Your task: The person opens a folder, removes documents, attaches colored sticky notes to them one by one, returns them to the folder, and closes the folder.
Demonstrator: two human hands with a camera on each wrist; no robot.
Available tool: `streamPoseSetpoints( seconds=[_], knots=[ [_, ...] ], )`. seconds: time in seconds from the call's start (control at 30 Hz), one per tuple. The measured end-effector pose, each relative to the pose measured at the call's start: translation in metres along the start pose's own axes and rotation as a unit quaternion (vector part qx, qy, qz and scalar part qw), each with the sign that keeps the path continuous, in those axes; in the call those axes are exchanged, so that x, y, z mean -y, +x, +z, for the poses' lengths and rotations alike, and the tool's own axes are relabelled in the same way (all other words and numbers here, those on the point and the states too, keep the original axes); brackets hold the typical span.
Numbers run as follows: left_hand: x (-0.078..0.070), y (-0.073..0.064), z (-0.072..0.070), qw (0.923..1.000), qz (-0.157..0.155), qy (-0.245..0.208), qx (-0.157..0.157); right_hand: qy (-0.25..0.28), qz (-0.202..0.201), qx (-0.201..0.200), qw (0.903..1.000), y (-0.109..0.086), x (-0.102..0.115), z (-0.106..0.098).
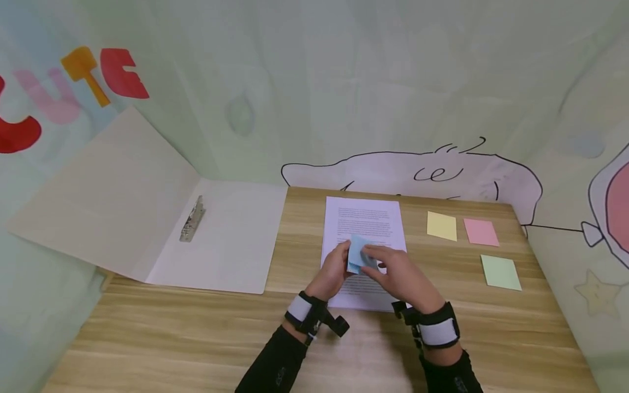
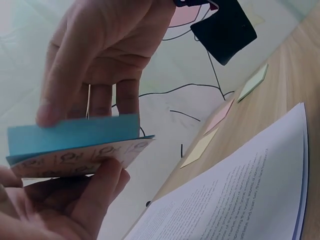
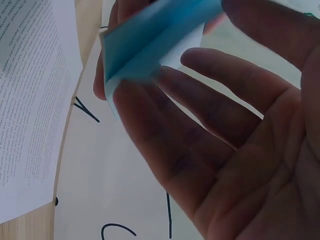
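Note:
My left hand (image 1: 334, 270) holds a blue sticky note pad (image 1: 356, 254) by its left side, above the printed sheets (image 1: 366, 215). In the left wrist view, the pad's patterned backing (image 2: 80, 159) faces down, with left fingers against it. A blue top sheet (image 2: 95, 131) stands lifted away from the pad along one side. My right hand (image 1: 408, 275) pinches this sheet between thumb and fingers. In the right wrist view, the sheet is blurred, bent up from the pad, and the other right fingers (image 3: 220, 105) are spread apart.
An open white file folder (image 1: 231, 234) with a metal clip (image 1: 193, 219) lies on the left, its cover leaning up. Yellow (image 1: 441, 226), pink (image 1: 481, 232) and green (image 1: 501, 272) sticky notes lie on the wooden table (image 1: 491, 338) to the right. A printed curtain stands behind.

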State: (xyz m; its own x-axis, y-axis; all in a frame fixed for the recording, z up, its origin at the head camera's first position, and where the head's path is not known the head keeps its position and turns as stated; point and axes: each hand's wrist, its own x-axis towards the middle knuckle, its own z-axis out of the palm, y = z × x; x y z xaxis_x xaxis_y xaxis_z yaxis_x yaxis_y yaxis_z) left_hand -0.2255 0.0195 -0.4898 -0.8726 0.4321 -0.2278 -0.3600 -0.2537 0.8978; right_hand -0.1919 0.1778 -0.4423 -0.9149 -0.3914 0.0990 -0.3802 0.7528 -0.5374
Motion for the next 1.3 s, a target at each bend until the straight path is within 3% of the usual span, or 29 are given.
streamPoseSetpoints(
  seconds=[0.23,0.53,0.8,0.93,1.1,1.3],
  knots=[
    [-0.0011,0.0002,-0.0001,0.9986,0.008,-0.028,0.044,0.005,0.022,-0.005,0.9997,0.0015,-0.0001,-0.0041],
    [-0.0045,-0.0020,-0.0020,0.9961,0.023,-0.005,0.085,-0.022,0.007,-0.044,0.9988,0.0030,-0.0039,-0.0036],
    [-0.0014,0.0027,-0.0020,0.9978,0.030,0.041,0.043,-0.036,-0.014,-0.059,0.9975,0.0016,-0.0061,-0.0039],
    [0.0006,0.0037,-0.0025,0.9951,0.046,0.084,0.025,-0.042,-0.018,-0.063,0.9969,0.0015,-0.0067,-0.0039],
    [0.0027,0.0028,-0.0027,0.9824,0.077,0.170,0.009,-0.057,-0.019,-0.067,0.9960,0.0012,-0.0071,-0.0034],
    [0.0032,0.0018,-0.0035,0.9672,0.084,0.240,0.000,-0.067,-0.026,-0.063,0.9954,0.0012,-0.0087,-0.0047]
  ],
)
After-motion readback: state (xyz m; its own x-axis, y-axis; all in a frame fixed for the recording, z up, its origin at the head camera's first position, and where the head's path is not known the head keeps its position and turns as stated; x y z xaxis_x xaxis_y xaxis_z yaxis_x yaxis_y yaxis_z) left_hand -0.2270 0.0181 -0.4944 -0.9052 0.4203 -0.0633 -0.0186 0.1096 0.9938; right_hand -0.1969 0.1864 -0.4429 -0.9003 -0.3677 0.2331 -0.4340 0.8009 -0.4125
